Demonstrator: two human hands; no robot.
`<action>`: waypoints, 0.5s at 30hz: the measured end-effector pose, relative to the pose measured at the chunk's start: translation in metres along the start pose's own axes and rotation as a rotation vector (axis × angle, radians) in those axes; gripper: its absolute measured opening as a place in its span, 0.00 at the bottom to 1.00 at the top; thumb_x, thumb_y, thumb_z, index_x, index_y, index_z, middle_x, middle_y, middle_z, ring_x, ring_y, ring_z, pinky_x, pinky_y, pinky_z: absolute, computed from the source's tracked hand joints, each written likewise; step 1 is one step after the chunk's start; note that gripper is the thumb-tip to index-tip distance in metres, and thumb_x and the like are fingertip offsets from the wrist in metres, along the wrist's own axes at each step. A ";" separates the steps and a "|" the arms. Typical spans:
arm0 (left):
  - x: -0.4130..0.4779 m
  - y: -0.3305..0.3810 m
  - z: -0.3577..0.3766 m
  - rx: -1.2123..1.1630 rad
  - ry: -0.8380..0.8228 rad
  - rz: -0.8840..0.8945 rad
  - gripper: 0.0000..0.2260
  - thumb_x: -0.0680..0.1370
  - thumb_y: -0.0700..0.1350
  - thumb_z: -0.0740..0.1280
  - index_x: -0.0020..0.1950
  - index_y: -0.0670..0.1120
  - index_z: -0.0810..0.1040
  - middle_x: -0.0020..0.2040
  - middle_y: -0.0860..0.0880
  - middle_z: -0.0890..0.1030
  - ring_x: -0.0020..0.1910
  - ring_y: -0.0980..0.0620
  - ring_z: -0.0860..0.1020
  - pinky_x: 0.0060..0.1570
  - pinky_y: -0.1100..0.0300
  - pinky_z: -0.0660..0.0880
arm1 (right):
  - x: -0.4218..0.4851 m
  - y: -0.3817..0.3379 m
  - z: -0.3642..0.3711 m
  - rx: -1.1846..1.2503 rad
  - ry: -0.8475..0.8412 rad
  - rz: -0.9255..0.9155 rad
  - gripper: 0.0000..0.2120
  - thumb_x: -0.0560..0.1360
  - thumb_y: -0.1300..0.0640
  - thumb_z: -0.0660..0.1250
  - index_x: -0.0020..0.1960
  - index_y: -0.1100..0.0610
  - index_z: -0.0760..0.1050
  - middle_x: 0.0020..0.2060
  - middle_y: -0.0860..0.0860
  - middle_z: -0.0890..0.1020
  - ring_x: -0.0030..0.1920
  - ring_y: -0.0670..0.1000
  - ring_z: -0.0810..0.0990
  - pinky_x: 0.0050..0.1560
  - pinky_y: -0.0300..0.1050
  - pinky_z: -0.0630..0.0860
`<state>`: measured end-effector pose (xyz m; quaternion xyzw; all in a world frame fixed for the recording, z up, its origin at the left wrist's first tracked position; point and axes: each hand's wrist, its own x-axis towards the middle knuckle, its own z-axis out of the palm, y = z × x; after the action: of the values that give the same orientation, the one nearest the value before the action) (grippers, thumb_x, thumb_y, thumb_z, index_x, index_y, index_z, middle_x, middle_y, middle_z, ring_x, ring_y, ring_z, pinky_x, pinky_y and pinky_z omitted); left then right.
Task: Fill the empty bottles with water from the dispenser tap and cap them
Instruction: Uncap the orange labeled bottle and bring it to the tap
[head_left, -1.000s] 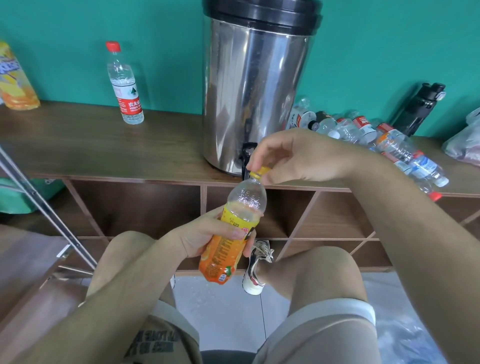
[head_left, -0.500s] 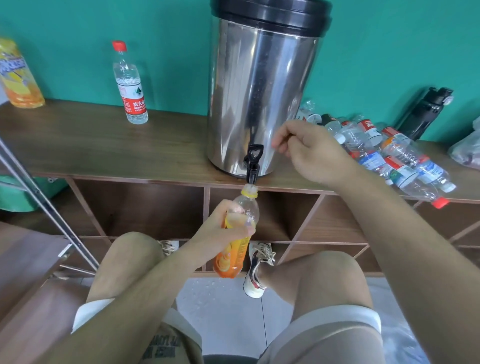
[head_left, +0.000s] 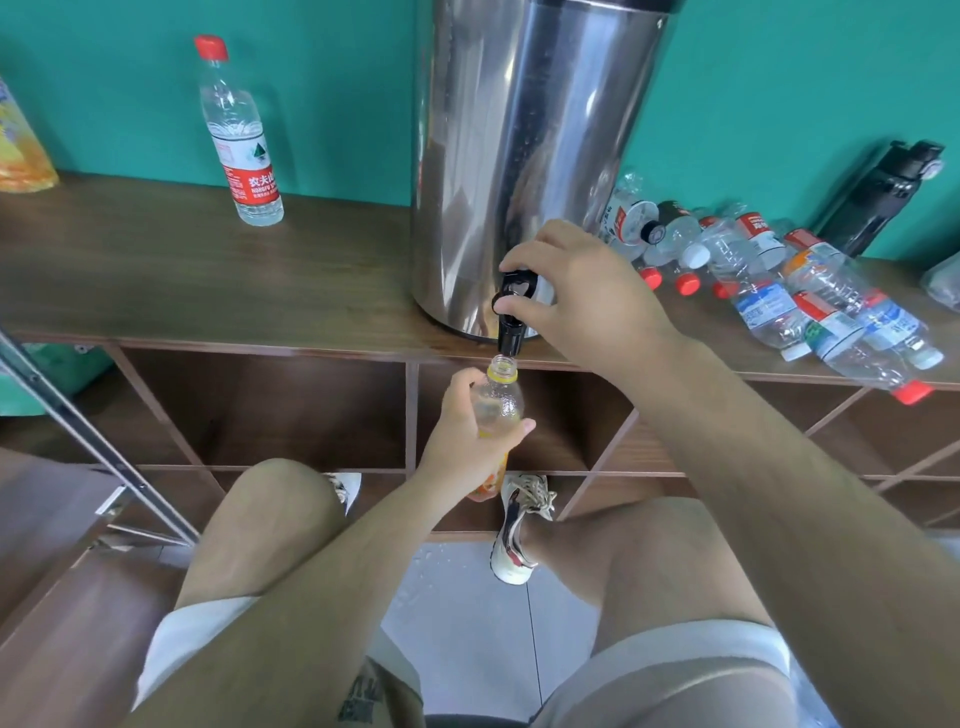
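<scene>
Since the earlier frame the right hand (head_left: 582, 296) has come in against the steel dispenser (head_left: 519, 156) standing on the wooden bench (head_left: 156, 270), and its fingers now grasp the black tap (head_left: 511, 312). Empty bottles (head_left: 779, 291) lie heaped to the dispenser's right. The left hand (head_left: 462, 431) has its fingers wrapped round the uncapped orange-labelled bottle (head_left: 498, 400), held upright with its mouth just under the spout.

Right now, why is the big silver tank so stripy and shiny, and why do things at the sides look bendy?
Head view: the tank is polished steel, so it mirrors the room and carries bright streaks of glare. Head view, at the edges: the wide-angle lens tips the red-capped bottle outward and swells the near knee. Head view, in the middle: the tap is sharp.
</scene>
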<state>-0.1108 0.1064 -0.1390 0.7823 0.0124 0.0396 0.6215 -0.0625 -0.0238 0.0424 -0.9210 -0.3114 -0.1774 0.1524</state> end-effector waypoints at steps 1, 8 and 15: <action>0.003 -0.002 0.003 0.023 0.021 0.015 0.29 0.72 0.52 0.79 0.65 0.59 0.65 0.63 0.54 0.74 0.56 0.62 0.78 0.51 0.73 0.70 | 0.002 0.001 0.001 0.005 0.009 -0.006 0.16 0.77 0.51 0.75 0.61 0.57 0.82 0.54 0.56 0.78 0.54 0.58 0.78 0.52 0.53 0.75; 0.011 -0.016 0.012 0.080 0.084 0.027 0.30 0.72 0.50 0.80 0.66 0.54 0.66 0.63 0.52 0.73 0.54 0.57 0.79 0.52 0.70 0.74 | 0.011 0.004 0.003 -0.014 0.011 -0.028 0.13 0.77 0.53 0.75 0.57 0.59 0.82 0.53 0.56 0.77 0.53 0.58 0.78 0.50 0.55 0.75; 0.022 -0.012 0.010 0.081 0.116 0.035 0.29 0.72 0.50 0.80 0.63 0.56 0.64 0.55 0.54 0.80 0.50 0.55 0.81 0.44 0.73 0.71 | 0.013 0.005 0.006 -0.097 0.055 -0.127 0.10 0.75 0.55 0.76 0.49 0.59 0.79 0.48 0.53 0.77 0.50 0.60 0.77 0.42 0.56 0.75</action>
<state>-0.0876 0.1012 -0.1516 0.8032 0.0366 0.0953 0.5869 -0.0484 -0.0186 0.0420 -0.9005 -0.3561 -0.2268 0.1043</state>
